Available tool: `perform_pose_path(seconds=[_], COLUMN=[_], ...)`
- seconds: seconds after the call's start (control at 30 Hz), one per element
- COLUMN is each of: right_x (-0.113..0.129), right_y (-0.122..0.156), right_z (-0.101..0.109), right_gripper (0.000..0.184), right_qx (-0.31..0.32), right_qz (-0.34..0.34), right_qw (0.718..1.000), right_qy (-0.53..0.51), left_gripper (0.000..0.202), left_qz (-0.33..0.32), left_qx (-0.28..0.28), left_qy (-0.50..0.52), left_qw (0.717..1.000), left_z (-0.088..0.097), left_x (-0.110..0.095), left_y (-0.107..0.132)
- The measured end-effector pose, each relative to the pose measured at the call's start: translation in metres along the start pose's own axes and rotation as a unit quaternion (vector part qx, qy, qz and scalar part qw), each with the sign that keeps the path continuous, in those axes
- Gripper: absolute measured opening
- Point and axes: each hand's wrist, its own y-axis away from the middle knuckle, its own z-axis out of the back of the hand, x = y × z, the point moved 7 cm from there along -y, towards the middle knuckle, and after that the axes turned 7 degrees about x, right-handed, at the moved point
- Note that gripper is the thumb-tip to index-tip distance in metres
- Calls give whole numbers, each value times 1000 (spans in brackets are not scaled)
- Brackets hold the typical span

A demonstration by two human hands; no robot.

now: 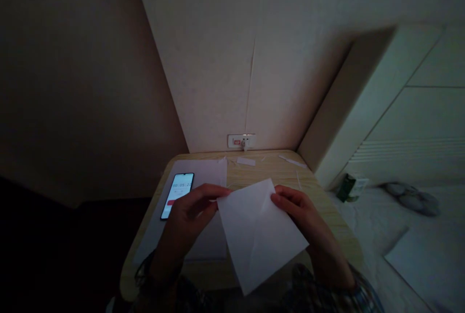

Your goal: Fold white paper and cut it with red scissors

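Note:
I hold a folded white sheet of paper (256,235) above a small wooden table (319,192). A crease runs down its middle. My left hand (189,211) pinches the sheet's upper left corner with fingers closed on it. My right hand (296,209) grips its upper right edge, fingers curled over the paper. The lower tip of the sheet hangs toward my lap.
A phone (178,194) with a lit timer screen lies on another white sheet (203,172) at the table's left. Paper scraps (246,161) lie near the wall socket (240,141). A bed with a grey item (410,197) and a sheet (425,264) is on the right.

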Motion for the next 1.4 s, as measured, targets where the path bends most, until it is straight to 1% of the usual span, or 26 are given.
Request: perform_pose_path(seconds=[0.1,0.17,0.23,0.37,0.47,0.53,0.6,0.73,0.83,0.9,0.97,1.03,1.13,1.23,1.33,1.4], right_x=[-2,-3,-1,8,12,14,15,14,12,13,16,19,17,13,12,12], right_y=[-2,-4,-5,-3,0,3,4,5,6,7,9,9,4,0,0,1], right_z=[0,2,5,2,-2,-3,-3,0,2,1,-3,-6,-6,-2,5,8], right_gripper=[20,19,20,29,27,24,24,27,29,34,43,47,38,27,20,18], right_qx=[4,-9,-17,8,34,46,48,44,37,50,71,77,54,13,-32,-47], right_qz=[12,24,48,106,117,119,128,158,173,183,194,199,174,147,148,149], right_qw=[1000,1000,998,987,984,982,979,973,970,969,967,965,970,978,978,977], right_qy=[-9,6,44,117,134,142,151,160,169,161,150,152,162,150,146,145], left_gripper=[19,18,16,11,8,7,8,9,11,13,13,13,12,12,11,12], left_qz=[-12,-21,-20,28,63,71,81,111,118,124,130,134,133,135,133,131], left_qx=[-40,-59,-73,-86,-94,-114,-130,-115,-130,-132,-135,-140,-132,-121,-115,-113], left_qy=[-96,-121,-128,-101,-61,-41,-27,-15,-3,5,5,5,1,1,25,46], left_qw=[994,991,989,991,992,990,988,987,984,983,982,981,982,983,984,984], left_z=[4,4,5,7,7,8,9,7,10,10,11,10,8,5,3,2], left_x=[-7,-11,-12,-5,4,8,13,25,30,32,34,35,33,32,32,33], left_y=[0,2,3,4,3,3,2,-1,-1,0,0,0,-2,-2,-1,-1])
